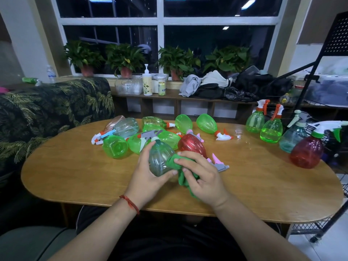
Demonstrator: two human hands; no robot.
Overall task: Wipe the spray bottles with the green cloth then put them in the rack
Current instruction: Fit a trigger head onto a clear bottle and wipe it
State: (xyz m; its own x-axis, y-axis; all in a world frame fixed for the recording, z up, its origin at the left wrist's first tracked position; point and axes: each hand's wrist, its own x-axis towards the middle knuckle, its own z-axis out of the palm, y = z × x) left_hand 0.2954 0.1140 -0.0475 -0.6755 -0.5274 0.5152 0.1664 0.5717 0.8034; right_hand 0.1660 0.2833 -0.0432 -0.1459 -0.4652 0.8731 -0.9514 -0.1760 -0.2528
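Note:
My left hand [148, 178] grips a teal-grey spray bottle [159, 157] with a grey trigger head, held above the middle of the wooden table [75, 176]. My right hand [203, 176] holds the green cloth [185, 178] bunched against the bottle's right side. Several green bottles lie on their sides behind, such as one [115, 146] at the left, and a red bottle [192, 146] lies just right of the held one. The black wire rack [327, 76] stands at the table's right end.
Upright at the right end of the table stand two green bottles [272, 129], a teal one [293, 136] and a red one [306, 152]. A leaf-patterned sofa [47, 113] borders the left. A shelf with potted plants, clothes and containers runs behind.

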